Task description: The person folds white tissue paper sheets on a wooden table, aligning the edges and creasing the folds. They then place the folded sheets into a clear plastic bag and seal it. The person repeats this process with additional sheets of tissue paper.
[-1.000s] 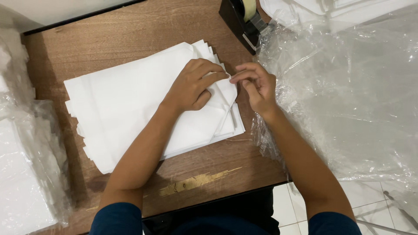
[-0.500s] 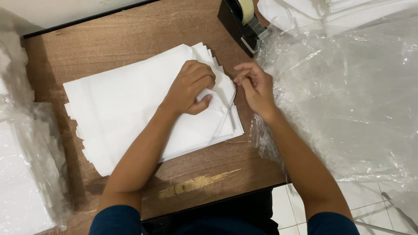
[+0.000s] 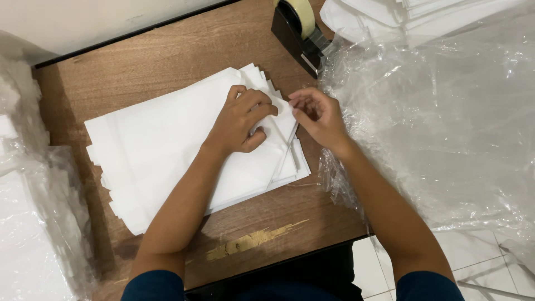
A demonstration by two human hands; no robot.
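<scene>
— Since the frame half a second back, what has shifted?

— Little. My left hand [image 3: 243, 121] has slid slightly toward the near corner of the stack of white sheets [image 3: 167, 145], and my right hand [image 3: 319, 115] has stayed at the stack's right edge. The top sheet's corner is lifted a bit more between them.

— State of the hands?

— Left: fingers curled, knuckles up, pressing down on the top sheet, with the thumb tucked under a raised fold. Right: fingers drawn narrow, pinching the sheet's corner between thumb and fingertips.

— The stack itself?

— Flat, matte white sheets, rectangular, fanned unevenly so that many edges show as steps along the left and lower sides. It lies at the middle of the wooden table [image 3: 167, 50], set at a slant to the table's edge.

— Table surface?

— Brown wood-grain veneer, worn through to a pale streak near my side.

— Surroundings?

— A black tape dispenser [image 3: 298, 33] with a tan roll stands just beyond the stack's far corner. Crinkled clear plastic film [image 3: 434, 122] covers the whole right side and touches my right wrist. More white sheets [image 3: 368, 17] lie under it at the top. On the left, a wrapped white bundle [image 3: 33, 223] sits beside the table.

— Obstructions?

— My left forearm crosses the stack's lower part and hides it.
</scene>
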